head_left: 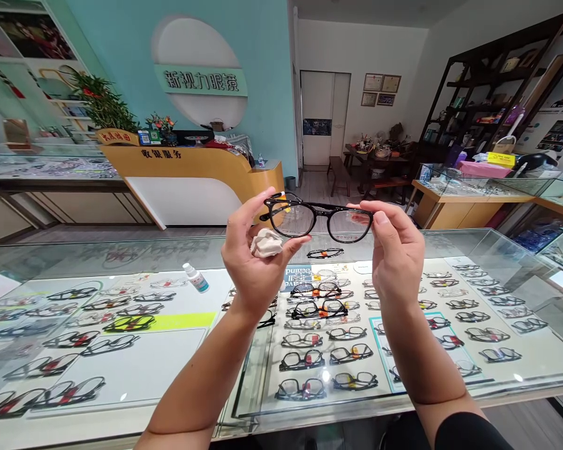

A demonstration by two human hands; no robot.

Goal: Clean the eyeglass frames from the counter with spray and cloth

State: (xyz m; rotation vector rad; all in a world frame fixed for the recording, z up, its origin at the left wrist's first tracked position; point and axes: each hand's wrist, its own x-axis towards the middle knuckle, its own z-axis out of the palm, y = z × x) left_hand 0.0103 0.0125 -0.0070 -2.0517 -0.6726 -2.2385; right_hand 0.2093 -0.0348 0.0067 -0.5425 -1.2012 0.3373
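A pair of black-framed eyeglasses (321, 209) is held up above the glass counter, lenses facing me, with small lettering on the right lens. My left hand (258, 250) grips the frame at its left end and also keeps a crumpled white cloth (266, 243) against the palm. At the other end, the fingers of my right hand (398, 250) pinch the frame by the hinge. Below stands a small white spray bottle (196, 278) on the counter, left of my left hand.
The glass display counter (159, 400) holds rows of eyeglasses (301, 359). A black pair (325, 253) rests near its far edge. Beyond are a yellow-and-white cashier desk (192, 181), a wooden bench (338, 175) and a second display case (473, 190) at right.
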